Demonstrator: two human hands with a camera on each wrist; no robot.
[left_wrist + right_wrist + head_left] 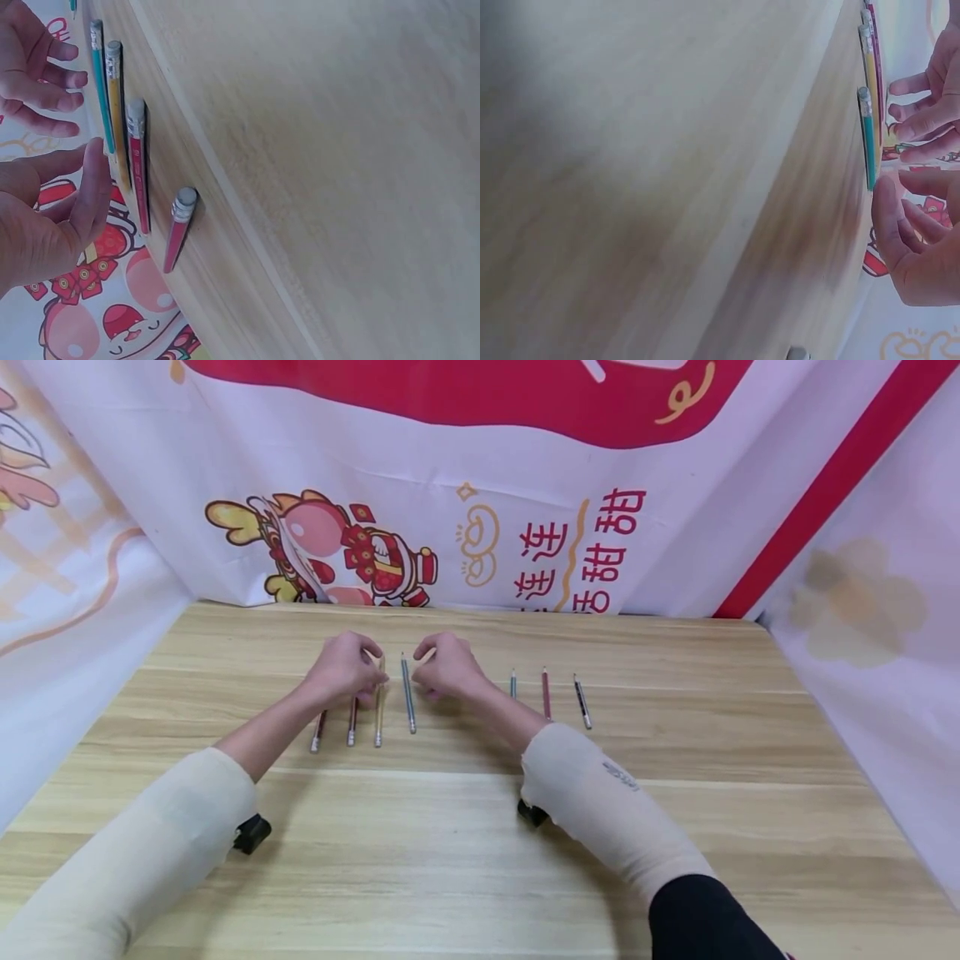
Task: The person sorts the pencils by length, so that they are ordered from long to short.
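Over the far end of a yellow pencil is my left hand, fingers loosely bent. In the left wrist view its thumb and fingertips stand beside the pencils without gripping one. Two dark red pencils lie partly covered under that hand and wrist. A blue-green pencil lies between the hands, eraser end towards me. Just right of it hovers my right hand, its fingers relaxed and holding nothing. The right wrist view has the right thumb close to the tip of the blue-green pencil.
Farther right on the wooden table lie another blue-green pencil, a red pencil and a black pencil, roughly side by side. The right forearm crosses in front of the blue-green one. A printed cloth hangs behind the table.
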